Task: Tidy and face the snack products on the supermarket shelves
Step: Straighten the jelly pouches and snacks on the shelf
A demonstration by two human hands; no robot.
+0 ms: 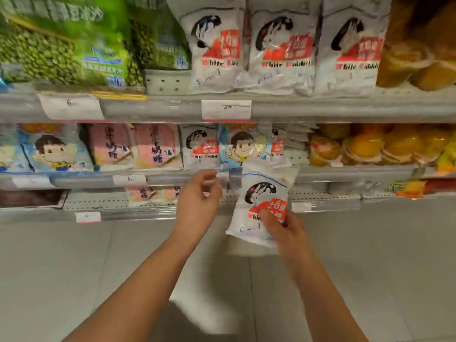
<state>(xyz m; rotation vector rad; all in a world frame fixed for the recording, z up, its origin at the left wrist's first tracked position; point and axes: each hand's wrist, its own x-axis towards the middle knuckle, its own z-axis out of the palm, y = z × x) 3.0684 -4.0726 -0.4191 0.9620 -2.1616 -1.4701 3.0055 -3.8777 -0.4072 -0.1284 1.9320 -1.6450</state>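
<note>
Now R hand grips a white candy bag by its lower edge, in front of the middle shelf; L hand hangs beside it, fingers loosely curled, holding nothing.

Top shelf: pea bags, White Rabbit bags.

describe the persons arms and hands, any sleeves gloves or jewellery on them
Both forearms are bare from the bottom edge of the frame up to the wrists; no sleeve cuff shows anywhere in view. The left hand and right hand are bare too, with no gloves. No watch, bracelet or ring is visible, though motion blur could hide something small. No markings show on either arm.
</note>
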